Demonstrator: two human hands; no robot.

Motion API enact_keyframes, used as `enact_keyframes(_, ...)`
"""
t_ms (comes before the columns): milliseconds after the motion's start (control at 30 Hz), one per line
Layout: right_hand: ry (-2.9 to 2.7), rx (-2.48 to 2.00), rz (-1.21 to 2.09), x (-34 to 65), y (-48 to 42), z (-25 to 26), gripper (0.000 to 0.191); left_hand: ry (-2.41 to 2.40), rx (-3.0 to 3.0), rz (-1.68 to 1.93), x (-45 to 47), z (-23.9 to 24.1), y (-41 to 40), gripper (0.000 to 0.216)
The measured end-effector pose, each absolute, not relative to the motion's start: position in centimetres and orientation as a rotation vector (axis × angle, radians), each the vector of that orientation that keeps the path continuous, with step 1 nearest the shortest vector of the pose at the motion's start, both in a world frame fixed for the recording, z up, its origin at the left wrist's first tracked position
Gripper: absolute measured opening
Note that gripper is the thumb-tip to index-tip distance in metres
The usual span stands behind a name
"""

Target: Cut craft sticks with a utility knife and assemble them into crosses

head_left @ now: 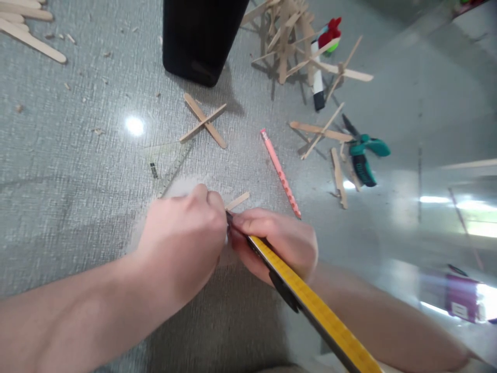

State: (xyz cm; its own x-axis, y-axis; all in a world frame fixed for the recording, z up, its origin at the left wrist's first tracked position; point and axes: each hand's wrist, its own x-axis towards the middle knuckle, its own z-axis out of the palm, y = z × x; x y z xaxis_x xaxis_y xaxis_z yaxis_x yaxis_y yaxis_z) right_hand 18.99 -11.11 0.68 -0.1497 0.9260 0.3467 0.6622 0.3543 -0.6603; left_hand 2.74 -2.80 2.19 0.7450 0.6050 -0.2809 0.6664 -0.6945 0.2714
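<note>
My right hand (277, 238) is closed around a yellow and black utility knife (310, 300), whose long handle slants down to the bottom edge of the view. Its dark front end points at the gap between my hands. My left hand (186, 225) is curled into a fist, knuckles up, right against the knife's tip. Just beyond the fingers the end of a wooden craft stick (238, 201) pokes out; the rest of it is hidden by my hands. A clear plastic set square (171, 163) lies flat beyond my left hand.
Two crossed craft sticks (204, 122) lie below a black container (200, 41). A pink pencil (280, 173) rests right of centre. Green-handled pliers (363, 150), a white marker (317, 80) and a craft-stick structure (289, 36) are at right. More loose sticks (31, 39) lie top left.
</note>
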Motion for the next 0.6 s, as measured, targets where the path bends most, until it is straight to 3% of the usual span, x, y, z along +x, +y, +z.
enact_keyframes(367, -1.804, -1.440, 0.400, 19.4, -12.0, 0.9, 0.031, 0.883, 2.671, 0.016, 1.8, 1.9, -2.8, 0.011)
enact_keyframes(600, -1.748, -1.439, 0.391, 20.7, -11.9, 0.7, 0.022, 0.716, 2.612, 0.114, 0.7, 1.3, -0.4, 0.020)
